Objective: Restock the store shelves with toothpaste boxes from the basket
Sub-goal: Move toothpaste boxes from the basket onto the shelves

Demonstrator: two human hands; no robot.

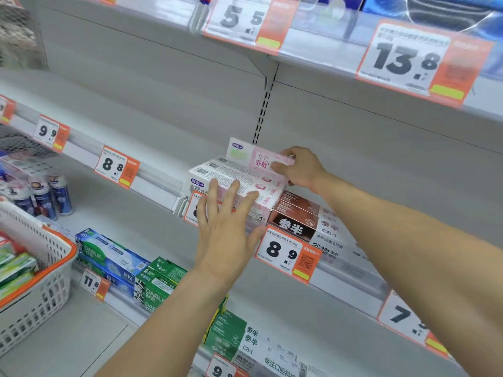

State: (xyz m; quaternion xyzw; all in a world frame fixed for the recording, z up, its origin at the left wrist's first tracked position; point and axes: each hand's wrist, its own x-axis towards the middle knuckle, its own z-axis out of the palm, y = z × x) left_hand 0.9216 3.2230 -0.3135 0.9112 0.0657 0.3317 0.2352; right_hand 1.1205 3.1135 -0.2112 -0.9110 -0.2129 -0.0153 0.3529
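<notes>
The right hand (298,168) pinched a pink box (255,156) by its end, holding it tilted over the pink stack (231,183) at the front edge of the middle shelf (152,183). The left hand (228,227), fingers straight and spread, pressed against the stack's front face. Brown boxes (296,213) sat touching the stack's right side. The basket (40,270) at the left edge still held green boxes (13,270), and much of the shelf lay bare, so restocking looked well short of done

Grey metal shelving (152,85) with orange price tags (288,254), evenly lit.
</notes>
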